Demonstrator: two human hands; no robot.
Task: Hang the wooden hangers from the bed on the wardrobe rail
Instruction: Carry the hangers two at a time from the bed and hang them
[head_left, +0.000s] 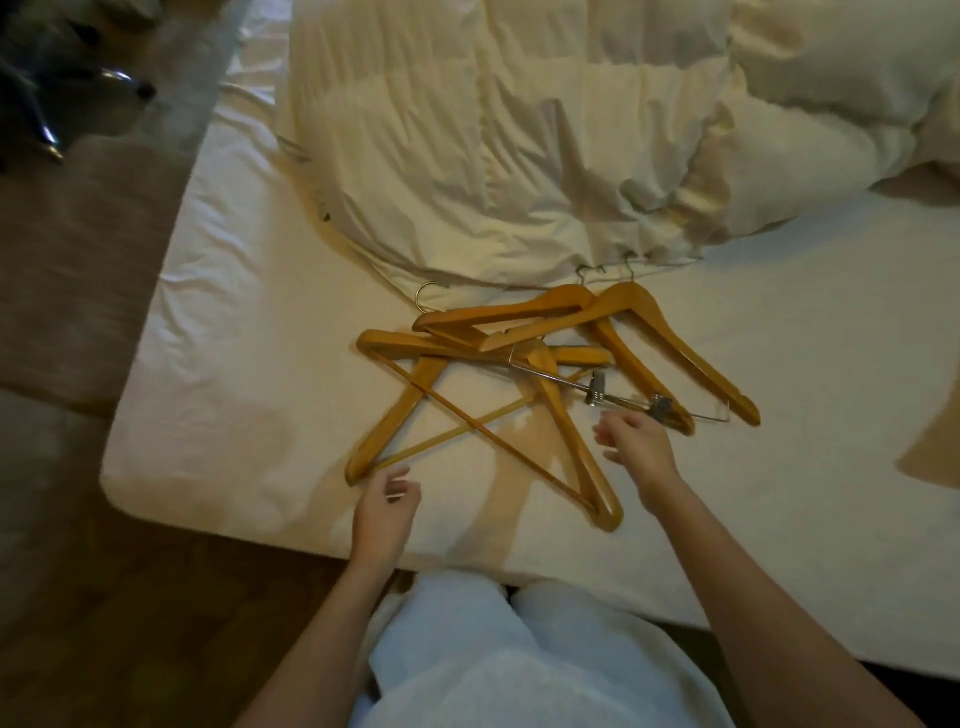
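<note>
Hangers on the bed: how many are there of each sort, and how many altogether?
wooden hangers with a wooden crossbar: 2
wooden hanger with a metal clip bar: 1
wooden hanger with no bar showing: 1
Total: 4

Your bed (249, 332), white sheet bare near the foot.
On it you have a tangled heap of wooden hangers (524, 364) and, just beyond them, a rumpled cream duvet (493, 156).
</note>
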